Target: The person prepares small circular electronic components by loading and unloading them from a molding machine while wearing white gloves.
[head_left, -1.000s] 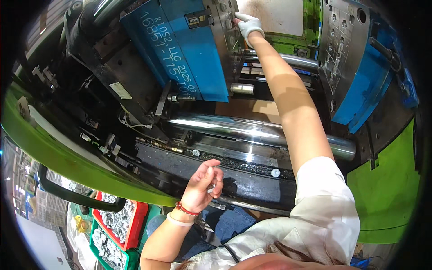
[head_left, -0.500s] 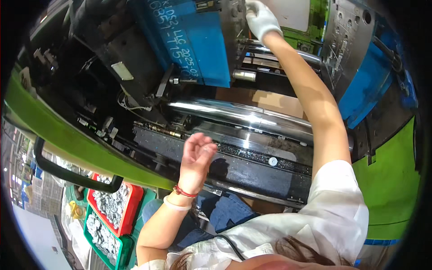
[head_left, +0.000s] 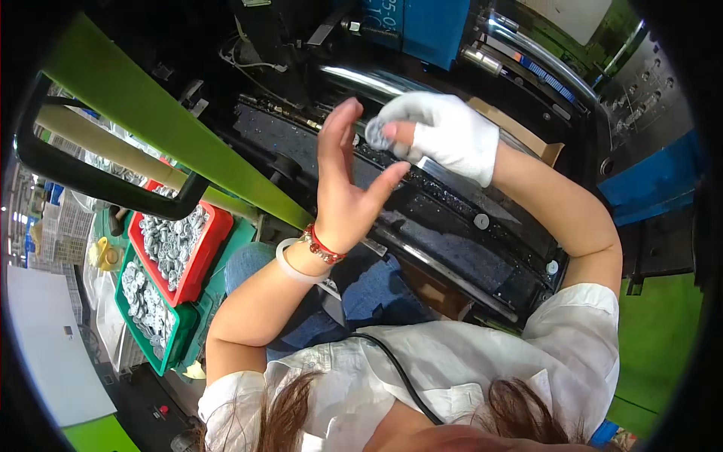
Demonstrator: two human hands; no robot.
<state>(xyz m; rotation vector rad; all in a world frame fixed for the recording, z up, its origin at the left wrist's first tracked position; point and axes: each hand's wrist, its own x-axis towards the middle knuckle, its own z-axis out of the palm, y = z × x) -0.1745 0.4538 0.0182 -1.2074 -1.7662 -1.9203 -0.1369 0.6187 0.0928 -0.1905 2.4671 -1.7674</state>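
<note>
My right hand (head_left: 444,134), in a white glove, holds a small grey round moulded part (head_left: 376,134) between its fingertips in front of the machine. Bare and with its fingers spread, my left hand (head_left: 348,181) is raised with the palm facing the part and almost touching it. On that wrist are a red bead bracelet and a pale bangle (head_left: 295,261). Both hands hover above the black machine bed (head_left: 452,218).
A blue mould block (head_left: 422,22) and shiny steel tie bars (head_left: 376,79) lie behind the hands. A green guard rail (head_left: 166,132) with a black handle (head_left: 90,181) runs at the left. Below it stand a red tray (head_left: 211,245) and a green tray (head_left: 173,339) full of grey parts.
My right hand has drawn back from the blue mould toward me, bringing a grey part. My left hand has risen from the machine bed to meet it.
</note>
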